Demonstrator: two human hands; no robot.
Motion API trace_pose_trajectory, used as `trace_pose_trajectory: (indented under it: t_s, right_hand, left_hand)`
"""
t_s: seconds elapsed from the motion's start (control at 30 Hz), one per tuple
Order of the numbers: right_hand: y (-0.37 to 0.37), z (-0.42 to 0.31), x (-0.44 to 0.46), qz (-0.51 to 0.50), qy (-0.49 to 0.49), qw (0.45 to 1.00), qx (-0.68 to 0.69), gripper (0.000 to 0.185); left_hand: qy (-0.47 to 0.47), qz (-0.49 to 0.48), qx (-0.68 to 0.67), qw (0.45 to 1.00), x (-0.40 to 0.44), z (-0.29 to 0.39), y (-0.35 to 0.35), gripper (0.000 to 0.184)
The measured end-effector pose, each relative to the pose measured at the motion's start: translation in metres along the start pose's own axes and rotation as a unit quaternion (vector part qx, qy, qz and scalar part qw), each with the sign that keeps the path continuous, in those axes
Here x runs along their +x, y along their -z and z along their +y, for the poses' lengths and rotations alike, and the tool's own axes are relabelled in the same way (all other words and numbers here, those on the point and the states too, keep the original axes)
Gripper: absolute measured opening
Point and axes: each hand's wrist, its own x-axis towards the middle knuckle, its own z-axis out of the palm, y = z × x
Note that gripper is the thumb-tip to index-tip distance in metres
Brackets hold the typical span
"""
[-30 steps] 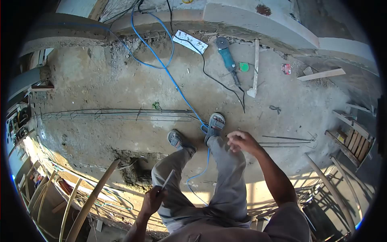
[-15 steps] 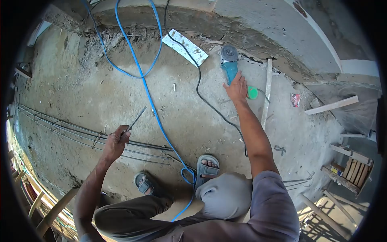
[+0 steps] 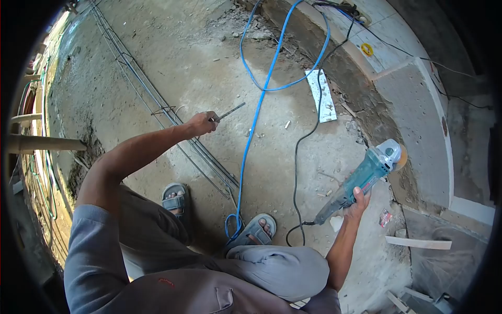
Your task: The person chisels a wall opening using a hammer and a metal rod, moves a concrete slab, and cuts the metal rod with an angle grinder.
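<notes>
Gripping the teal angle grinder (image 3: 365, 175) at the right of the scene, the right hand (image 3: 357, 203) rests its thumb on the casing, its other fingers mostly hidden. Farther left, the left hand (image 3: 203, 124) curls its fingers around a thin rod (image 3: 232, 110) near the steel bars (image 3: 168, 109), and the black cord (image 3: 296, 172) runs between both hands

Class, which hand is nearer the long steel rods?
Left. The left hand appears just beside the rods; the right hand, gripping the grinder, is well away, beyond the blue cord.
</notes>
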Motion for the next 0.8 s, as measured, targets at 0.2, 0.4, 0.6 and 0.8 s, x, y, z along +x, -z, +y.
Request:
trace_pose_trajectory:
  t_s: [0.2,0.4,0.6,0.8]
  right_hand:
    - [-0.032,-0.028,-0.039,-0.161,-0.006,0.967,0.198,0.086]
    - [-0.038,0.009,-0.079,-0.157,-0.017,0.929,0.336,0.089]
    - [-0.035,0.054,-0.114,-0.022,-0.046,0.922,0.383,0.084]
    - [-0.008,0.076,-0.134,0.085,-0.072,0.935,0.335,0.074]
  left_hand:
    - [-0.034,-0.061,0.059,0.996,0.01,0.034,-0.034,0.03]
    - [-0.102,-0.167,0.098,0.976,0.015,0.095,-0.091,0.03]
    - [-0.215,-0.266,0.073,0.937,0.012,0.154,-0.155,0.025]
    - [-0.406,0.052,0.297,0.863,-0.011,0.175,-0.19,0.02]
